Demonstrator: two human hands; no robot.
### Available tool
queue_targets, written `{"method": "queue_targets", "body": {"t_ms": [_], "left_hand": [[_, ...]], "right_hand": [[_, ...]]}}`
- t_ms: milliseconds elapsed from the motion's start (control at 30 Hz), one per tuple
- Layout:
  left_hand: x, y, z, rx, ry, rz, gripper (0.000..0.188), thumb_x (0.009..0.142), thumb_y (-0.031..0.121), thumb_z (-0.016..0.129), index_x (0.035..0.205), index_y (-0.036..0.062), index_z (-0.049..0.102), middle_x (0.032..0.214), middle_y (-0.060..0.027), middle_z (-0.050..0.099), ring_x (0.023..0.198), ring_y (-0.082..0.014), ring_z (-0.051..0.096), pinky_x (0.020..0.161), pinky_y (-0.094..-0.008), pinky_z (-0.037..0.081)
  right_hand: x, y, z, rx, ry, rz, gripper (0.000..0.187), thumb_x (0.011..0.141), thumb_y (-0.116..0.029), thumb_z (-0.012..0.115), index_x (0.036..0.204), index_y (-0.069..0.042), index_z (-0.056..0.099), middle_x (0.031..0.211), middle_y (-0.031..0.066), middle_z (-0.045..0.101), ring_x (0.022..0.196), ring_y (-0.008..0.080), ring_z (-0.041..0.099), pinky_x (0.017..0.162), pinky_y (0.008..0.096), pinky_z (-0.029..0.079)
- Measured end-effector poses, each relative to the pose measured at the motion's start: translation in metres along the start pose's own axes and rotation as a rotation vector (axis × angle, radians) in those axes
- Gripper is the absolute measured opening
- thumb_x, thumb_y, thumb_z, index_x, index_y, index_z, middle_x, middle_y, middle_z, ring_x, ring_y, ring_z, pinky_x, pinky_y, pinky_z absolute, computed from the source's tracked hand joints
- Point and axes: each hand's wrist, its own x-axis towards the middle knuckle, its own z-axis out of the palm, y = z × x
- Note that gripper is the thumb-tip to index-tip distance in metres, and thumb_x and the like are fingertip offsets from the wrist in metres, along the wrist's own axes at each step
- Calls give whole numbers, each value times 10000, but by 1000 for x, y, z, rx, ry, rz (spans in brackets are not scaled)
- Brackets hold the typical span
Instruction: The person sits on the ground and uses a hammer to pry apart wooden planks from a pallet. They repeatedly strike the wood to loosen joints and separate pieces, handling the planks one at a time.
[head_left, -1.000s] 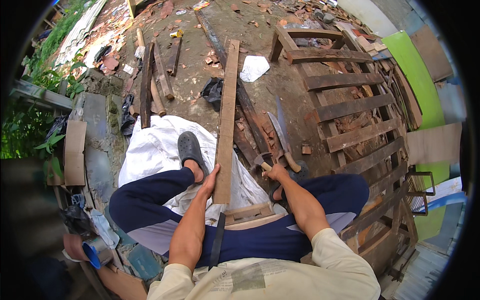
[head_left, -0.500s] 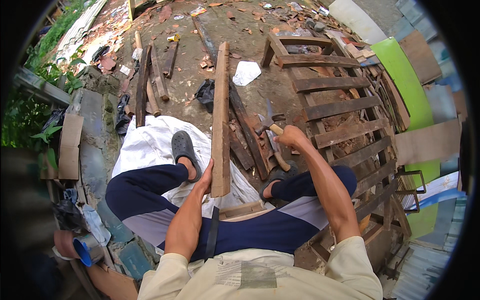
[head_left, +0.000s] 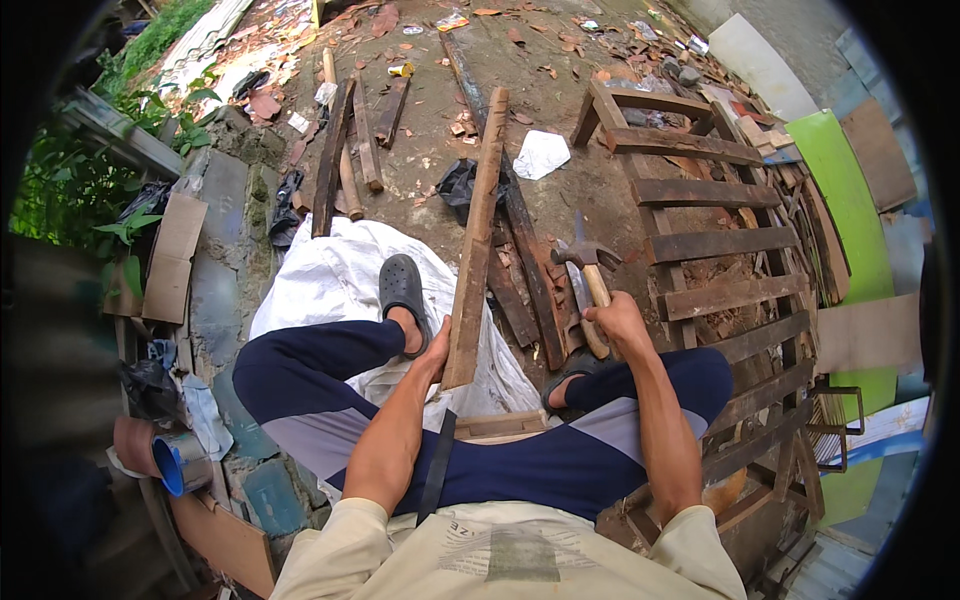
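Observation:
My left hand (head_left: 436,352) is closed on the left edge of a long wooden beam (head_left: 478,230), close to its near end. The beam slants away from me, its far end further to the right. In my right hand (head_left: 619,320) is a claw hammer (head_left: 597,284), gripped by its wooden handle with the metal head pointing away from me. Below the hammer, by my right foot, lies a tool with a wooden handle (head_left: 594,340) and a metal blade, partly hidden by the hammer.
A slatted wooden frame (head_left: 708,245) stands on the right. A white sack (head_left: 318,275) lies under my left foot. Loose timber pieces (head_left: 333,160) and a black plastic bag (head_left: 458,188) lie ahead on the dirt. A low block wall (head_left: 212,265) runs along the left.
The view has shifted, so the scene sits further right. My right hand has drawn nearer my body, leaving the hammer handle more upright. The beam's near end has swung slightly left.

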Motion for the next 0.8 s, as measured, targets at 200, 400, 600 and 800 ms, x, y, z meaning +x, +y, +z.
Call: {"method": "queue_targets", "body": {"t_ms": [200, 400, 600, 800], "left_hand": [[-3, 6, 13, -197, -139, -204, 609, 1004, 568, 347, 1047, 9, 588, 962, -152, 643, 882, -321, 665, 730, -458, 561], [14, -7, -4, -319, -219, -222, 446, 975, 405, 450, 1011, -20, 578, 966, -167, 645, 838, -337, 667, 687, -440, 578], [9, -6, 7, -312, -159, -218, 444, 983, 435, 448, 978, 7, 566, 1023, -204, 648, 875, -360, 673, 695, -460, 589], [-3, 2, 14, -350, -160, -238, 452, 979, 453, 456, 996, 17, 576, 981, -174, 652, 858, -344, 667, 691, -459, 585]], "right_hand": [[12, 8, -2, 19, -12, 1, 295, 784, -168, 773, 884, 73, 634, 614, 89, 600, 489, 192, 590, 452, 363, 439], [8, -8, 0, 26, 15, 13, 321, 787, -156, 742, 940, 105, 634, 660, 131, 626, 501, 214, 607, 460, 374, 451], [22, 6, 0, -32, 30, 8, 308, 773, -150, 752, 924, 93, 637, 650, 119, 614, 504, 201, 596, 462, 378, 445], [38, 13, 6, -141, 41, -27, 350, 777, -150, 773, 974, 108, 642, 644, 117, 617, 501, 196, 593, 479, 376, 444]]}}
